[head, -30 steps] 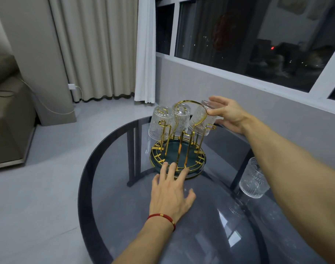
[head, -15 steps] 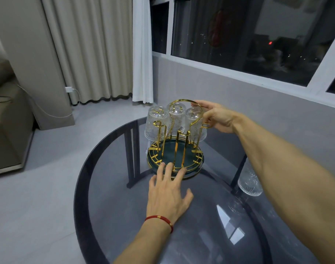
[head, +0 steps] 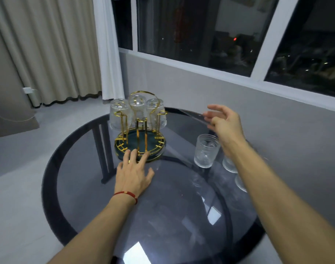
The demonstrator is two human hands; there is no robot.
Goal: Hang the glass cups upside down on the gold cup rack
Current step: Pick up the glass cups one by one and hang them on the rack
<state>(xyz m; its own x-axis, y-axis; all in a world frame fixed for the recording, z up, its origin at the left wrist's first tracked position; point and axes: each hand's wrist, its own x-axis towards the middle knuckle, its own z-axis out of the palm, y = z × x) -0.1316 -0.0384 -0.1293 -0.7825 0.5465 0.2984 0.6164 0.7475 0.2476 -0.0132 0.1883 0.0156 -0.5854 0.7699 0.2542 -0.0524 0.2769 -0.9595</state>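
Observation:
The gold cup rack (head: 139, 143) with a dark green base stands on the round glass table (head: 174, 210). Three ribbed glass cups hang upside down on its prongs: left (head: 118, 116), middle (head: 137, 105), right (head: 156, 115). My left hand (head: 133, 173) lies flat on the table, fingertips touching the rack's front rim, fingers spread. My right hand (head: 223, 121) hovers empty with fingers apart, to the right of the rack and just above an upright glass cup (head: 205, 150). Two more cups (head: 229, 164) are partly hidden behind my right forearm.
A grey low wall and dark windows run along the far right side of the table. Curtains (head: 54, 48) hang at the back left, with a wall plug (head: 28, 90) below them. The table's dark frame shows through the glass.
My right hand let go of the third cup, now hanging on the rack, and moved right, away from it. My left hand stays at the rack's base.

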